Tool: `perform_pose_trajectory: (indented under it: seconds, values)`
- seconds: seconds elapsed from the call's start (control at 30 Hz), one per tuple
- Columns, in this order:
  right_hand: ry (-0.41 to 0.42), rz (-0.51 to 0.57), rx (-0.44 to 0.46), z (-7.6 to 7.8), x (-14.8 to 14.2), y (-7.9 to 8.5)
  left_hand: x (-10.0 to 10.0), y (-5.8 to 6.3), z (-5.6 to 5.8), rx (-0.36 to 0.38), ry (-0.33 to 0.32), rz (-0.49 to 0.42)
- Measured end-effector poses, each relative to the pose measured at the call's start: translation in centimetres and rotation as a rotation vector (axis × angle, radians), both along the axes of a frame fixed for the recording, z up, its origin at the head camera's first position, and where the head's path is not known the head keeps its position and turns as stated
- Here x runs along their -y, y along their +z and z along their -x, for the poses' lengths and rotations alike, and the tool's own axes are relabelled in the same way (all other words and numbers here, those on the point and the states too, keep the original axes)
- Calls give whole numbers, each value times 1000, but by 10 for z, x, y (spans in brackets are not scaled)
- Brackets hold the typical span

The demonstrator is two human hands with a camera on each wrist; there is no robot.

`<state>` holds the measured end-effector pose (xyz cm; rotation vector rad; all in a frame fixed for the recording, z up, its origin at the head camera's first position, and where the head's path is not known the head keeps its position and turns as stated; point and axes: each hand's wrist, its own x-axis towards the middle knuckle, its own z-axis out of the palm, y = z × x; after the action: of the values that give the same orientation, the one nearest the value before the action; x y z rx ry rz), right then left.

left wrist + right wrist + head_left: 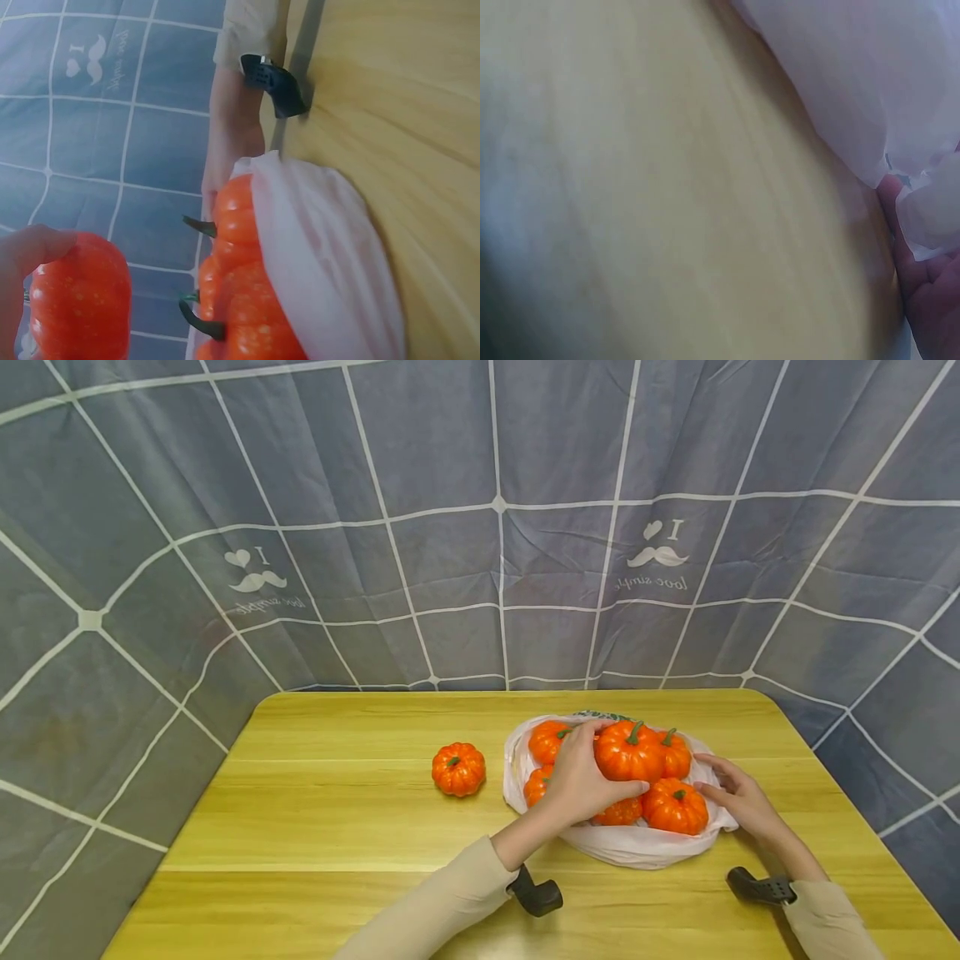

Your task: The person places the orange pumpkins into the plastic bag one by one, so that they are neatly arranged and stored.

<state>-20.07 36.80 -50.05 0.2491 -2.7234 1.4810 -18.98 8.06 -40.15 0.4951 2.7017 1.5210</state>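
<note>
My left hand [587, 783] grips a small orange pumpkin [628, 753] with a green stem, thumb on one side and fingers on the other. In the left wrist view this held pumpkin [82, 300] is raised, with a gap between it and the others. Below it, a white plastic bag [637, 852] lies spread open around several more pumpkins [677, 807]. At the bag's right edge, my right hand [752, 807] holds the rim. Thin plastic [930, 214] folds over that hand in the right wrist view, hiding part of the fingers.
One separate pumpkin [459, 769] sits on the yellow wooden table [315, 810], left of the bag. Behind the table hangs a grey-blue checked curtain [420, 568]. Each wrist wears a black camera mount [538, 895].
</note>
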Motion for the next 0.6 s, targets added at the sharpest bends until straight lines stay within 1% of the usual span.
perform_pose_trajectory:
  seconds: [0.1,0.2,0.37,0.6]
  values:
    - [3,1,5,0,0,0,-9,3,4,-3,-9,13]
    - [1,0,10,0,-1,0,-17,3,7,21,-8,22]
    - [1,-12,-3,1,-1,-1,-28,-2,14,62,13,25]
    - [-8,-4,12,2,-2,-2,-40,-7,23,70,45,58]
